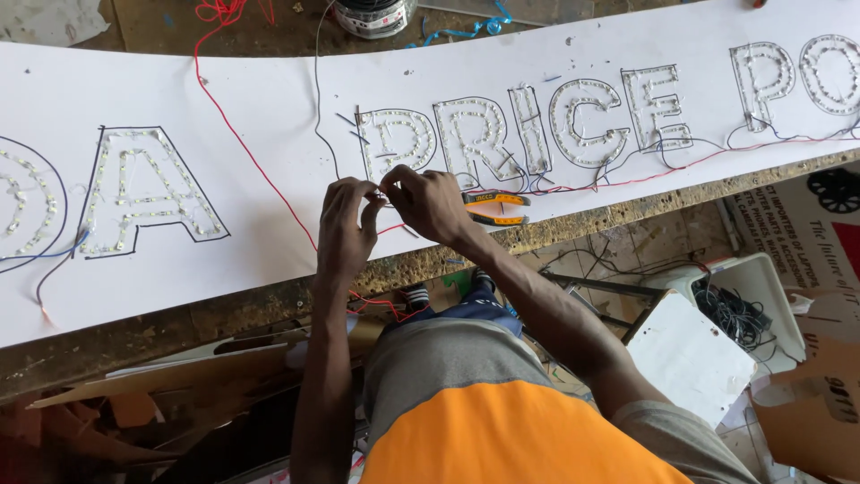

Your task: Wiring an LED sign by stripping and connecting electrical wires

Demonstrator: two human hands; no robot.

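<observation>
Across a worn wooden workbench (627, 211) a long white sign sheet (269, 99) is laid, above which a thin wire end (382, 191) is pinched between the closed fingertips of the left hand (347, 220) and right hand (428, 203), just beside orange-handled pliers (495, 207).

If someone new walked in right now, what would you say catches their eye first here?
Probably the long white sign board across the bench, its outlined letters filled with rows of small lights. At its near edge the left hand and right hand meet, pinching thin wires together. Yellow pliers lie just right of them, and a red wire crosses the board.
</observation>
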